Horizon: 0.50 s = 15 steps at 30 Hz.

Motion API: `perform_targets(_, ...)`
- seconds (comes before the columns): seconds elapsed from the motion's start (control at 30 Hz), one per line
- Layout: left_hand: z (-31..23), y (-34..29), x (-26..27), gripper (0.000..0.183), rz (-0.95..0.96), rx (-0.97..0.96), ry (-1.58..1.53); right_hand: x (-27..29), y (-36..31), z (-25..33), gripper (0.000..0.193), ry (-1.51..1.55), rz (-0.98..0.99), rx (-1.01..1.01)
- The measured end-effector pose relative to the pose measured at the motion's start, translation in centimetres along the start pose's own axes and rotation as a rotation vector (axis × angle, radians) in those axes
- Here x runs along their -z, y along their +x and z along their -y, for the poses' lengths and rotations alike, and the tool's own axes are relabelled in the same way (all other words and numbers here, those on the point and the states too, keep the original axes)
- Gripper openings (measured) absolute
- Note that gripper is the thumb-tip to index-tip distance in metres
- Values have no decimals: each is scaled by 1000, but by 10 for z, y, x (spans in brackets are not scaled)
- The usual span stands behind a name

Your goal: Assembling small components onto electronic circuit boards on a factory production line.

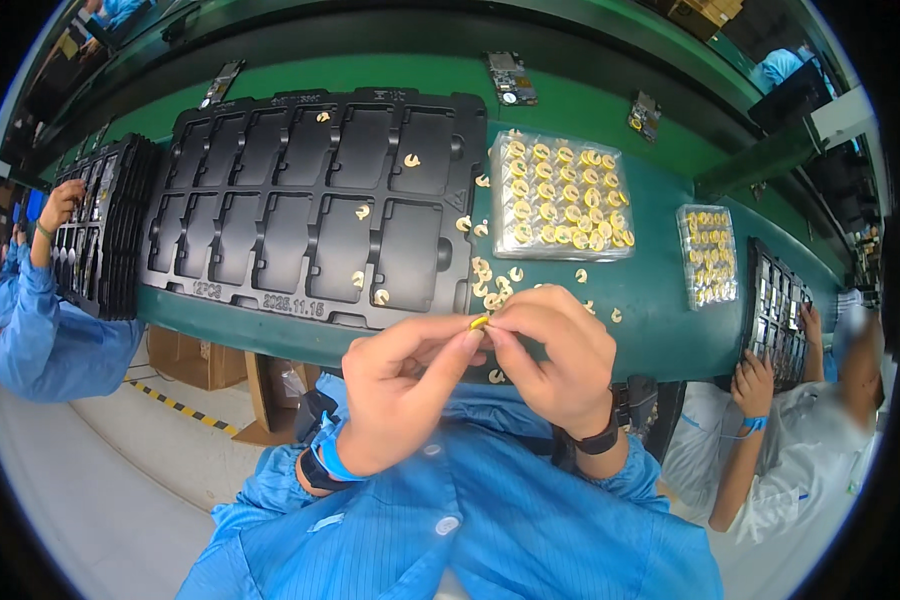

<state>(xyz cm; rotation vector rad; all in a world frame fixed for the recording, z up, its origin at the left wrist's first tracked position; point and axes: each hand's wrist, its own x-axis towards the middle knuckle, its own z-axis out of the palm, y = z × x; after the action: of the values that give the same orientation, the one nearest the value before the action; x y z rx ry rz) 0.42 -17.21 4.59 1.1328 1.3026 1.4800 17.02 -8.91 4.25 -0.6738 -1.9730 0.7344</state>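
My left hand (402,380) and my right hand (562,360) meet in front of my chest, just over the near edge of the green table (660,340). Between their fingertips they pinch a small yellow disc-shaped part (479,322), seen nearly edge-on and partly covered by the fingers. Cream C-shaped pieces (515,274) lie scattered right beyond my hands. Behind them sits a clear blister tray (530,253) filled with rows of round yellow parts. A large black plastic tray (238,245) with rectangular pockets lies to the left, a few cream pieces resting on it.
Circuit boards (511,80) lie spaced out along the far green strip. A second clear tray (708,292) stands farther right. At left, a person's hand touches a stack of black trays (120,215); at right, another person's hands hold a filled black tray (776,310).
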Motion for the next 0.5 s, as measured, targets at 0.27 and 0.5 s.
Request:
perform_targets(0.27,9,2,10,28,154,148,-402,-4,-3,-10,26,-61,65,215)
perform_targets(0.5,18,4,7,22,74,94,-407,-10,-7,-3,26,-86,-3,238)
